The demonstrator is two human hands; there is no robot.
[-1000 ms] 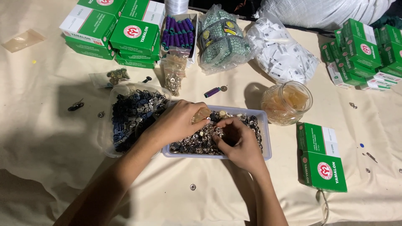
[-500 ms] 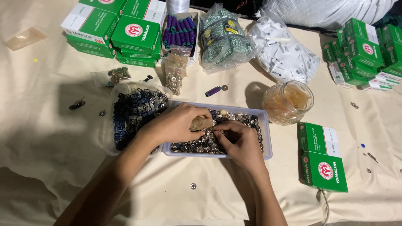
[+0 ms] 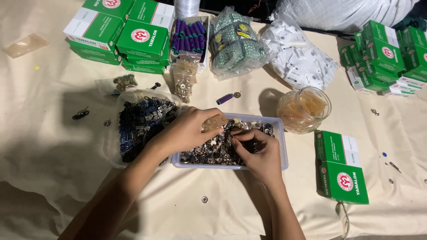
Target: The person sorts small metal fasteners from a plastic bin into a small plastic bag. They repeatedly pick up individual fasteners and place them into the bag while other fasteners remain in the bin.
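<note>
A shallow pale plastic tray (image 3: 282, 146) full of small silver metal snap fasteners (image 3: 213, 149) lies on the cloth-covered table. My left hand (image 3: 189, 131) hovers over the tray's left end and pinches a small clear plastic bag (image 3: 213, 123) between thumb and fingers. My right hand (image 3: 262, 153) rests in the tray's right half, fingertips curled into the fasteners and close to the bag. Whether it grips any fasteners is hidden by the fingers.
A clear tub of dark blue parts (image 3: 140, 122) sits left of the tray. A glass jar (image 3: 304, 109) stands at the right, green boxes (image 3: 342, 171) beside it, more green boxes (image 3: 120, 31) behind. Bags of small goods (image 3: 235, 44) lie at the back. Loose fasteners (image 3: 204, 199) dot the cloth.
My left hand has shifted slightly right over the tray with the small bag, and my right hand has moved up toward it, fingertips now meeting near the bag.
</note>
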